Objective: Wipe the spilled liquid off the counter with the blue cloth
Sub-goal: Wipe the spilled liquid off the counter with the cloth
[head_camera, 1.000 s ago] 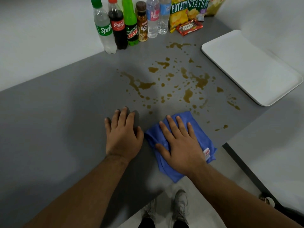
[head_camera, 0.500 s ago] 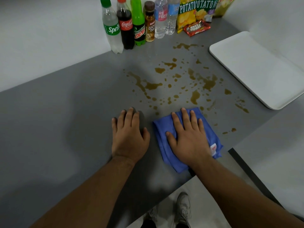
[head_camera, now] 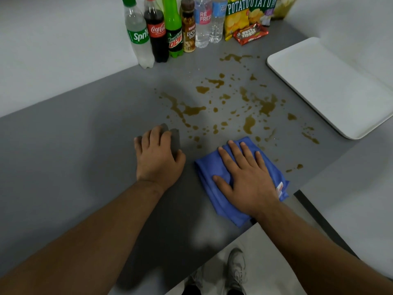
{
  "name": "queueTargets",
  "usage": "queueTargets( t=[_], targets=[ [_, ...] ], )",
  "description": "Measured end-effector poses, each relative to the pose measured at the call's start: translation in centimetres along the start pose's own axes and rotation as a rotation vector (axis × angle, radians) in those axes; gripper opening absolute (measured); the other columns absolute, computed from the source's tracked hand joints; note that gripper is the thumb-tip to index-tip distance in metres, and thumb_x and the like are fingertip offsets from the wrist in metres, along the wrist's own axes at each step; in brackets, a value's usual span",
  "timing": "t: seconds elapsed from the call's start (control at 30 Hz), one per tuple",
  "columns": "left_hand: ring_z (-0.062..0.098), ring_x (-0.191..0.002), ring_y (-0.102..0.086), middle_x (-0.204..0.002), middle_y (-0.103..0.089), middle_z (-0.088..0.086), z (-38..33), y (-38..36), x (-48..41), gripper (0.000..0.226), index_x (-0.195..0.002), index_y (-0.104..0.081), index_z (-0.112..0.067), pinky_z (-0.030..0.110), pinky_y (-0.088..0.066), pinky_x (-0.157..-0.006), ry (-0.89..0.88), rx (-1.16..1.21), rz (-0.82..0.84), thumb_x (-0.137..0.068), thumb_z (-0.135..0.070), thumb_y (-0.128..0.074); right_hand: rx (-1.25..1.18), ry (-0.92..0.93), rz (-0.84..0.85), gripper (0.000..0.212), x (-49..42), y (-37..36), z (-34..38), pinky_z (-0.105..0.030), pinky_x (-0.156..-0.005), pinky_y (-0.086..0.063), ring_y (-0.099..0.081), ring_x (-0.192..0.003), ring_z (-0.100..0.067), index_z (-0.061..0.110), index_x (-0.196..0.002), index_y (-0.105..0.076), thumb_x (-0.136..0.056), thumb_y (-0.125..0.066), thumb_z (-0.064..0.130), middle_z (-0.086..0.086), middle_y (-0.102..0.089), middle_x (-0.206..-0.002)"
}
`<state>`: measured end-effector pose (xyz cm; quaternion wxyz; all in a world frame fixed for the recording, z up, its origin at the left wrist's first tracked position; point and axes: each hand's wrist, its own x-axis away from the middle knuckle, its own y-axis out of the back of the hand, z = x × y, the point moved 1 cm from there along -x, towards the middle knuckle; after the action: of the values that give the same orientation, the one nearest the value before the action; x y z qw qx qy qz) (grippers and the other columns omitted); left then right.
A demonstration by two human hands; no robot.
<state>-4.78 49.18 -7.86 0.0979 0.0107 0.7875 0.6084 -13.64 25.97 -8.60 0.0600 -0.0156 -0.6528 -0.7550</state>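
Note:
A folded blue cloth (head_camera: 212,175) lies on the grey counter (head_camera: 85,145) near its front edge. My right hand (head_camera: 244,177) presses flat on the cloth with fingers spread and straight. Brown spilled liquid (head_camera: 248,123) is spattered over the counter just beyond the cloth, in blotches and drops reaching toward the bottles. The cloth's far edge touches the nearest drops. My left hand (head_camera: 158,156) rests palm down on the bare counter to the left of the cloth, its fingertips bent a little.
Several drink bottles (head_camera: 157,33) stand in a row at the back edge, with potato chip bags (head_camera: 238,15) and a red snack bar (head_camera: 249,34) beside them. A white tray (head_camera: 331,86) lies at the right. The counter's front edge runs diagonally under my right wrist.
My right hand has pushed the cloth forward, up to the nearest drops of the spill. My left hand has stayed flat on the counter.

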Motion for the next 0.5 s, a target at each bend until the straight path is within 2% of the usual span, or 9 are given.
queueTargets(
  t=[0.2,0.37,0.5],
  targets=[
    [0.04,-0.148,-0.034,-0.156,-0.043,0.015,2.0,0.5,-3.9,0.069,-0.142,-0.047,-0.013,0.067,-0.017,-0.124,0.054,-0.001,0.047,-0.086,-0.053,-0.045,0.01,-0.059,0.016,0.079,-3.6,0.4,1.2,-0.056,-0.127,-0.001,0.007,-0.159,-0.027,0.032,-0.165,-0.008,-0.099,-0.014,0.074,-0.002,0.0,-0.174],
    [0.034,-0.159,-0.017,-0.17,-0.026,0.011,3.1,0.2,-4.3,0.081,-0.158,-0.033,-0.01,0.058,-0.01,-0.129,0.091,-0.007,0.12,-0.091,-0.055,-0.033,0.003,-0.047,0.023,0.071,-2.6,0.3,1.7,-0.053,-0.127,0.001,0.012,-0.158,-0.026,0.029,-0.165,-0.005,-0.103,-0.013,0.063,-0.002,0.003,-0.174],
    [0.034,-0.16,-0.014,-0.172,-0.022,0.011,3.1,0.1,-4.5,0.082,-0.161,-0.029,-0.01,0.055,-0.009,-0.13,0.08,-0.021,0.132,-0.092,-0.054,-0.028,0.001,-0.004,0.003,0.067,-0.4,-0.6,3.7,-0.055,-0.127,-0.006,0.003,-0.159,-0.029,0.026,-0.165,-0.012,-0.106,-0.017,0.056,-0.006,-0.008,-0.173]
  ],
)
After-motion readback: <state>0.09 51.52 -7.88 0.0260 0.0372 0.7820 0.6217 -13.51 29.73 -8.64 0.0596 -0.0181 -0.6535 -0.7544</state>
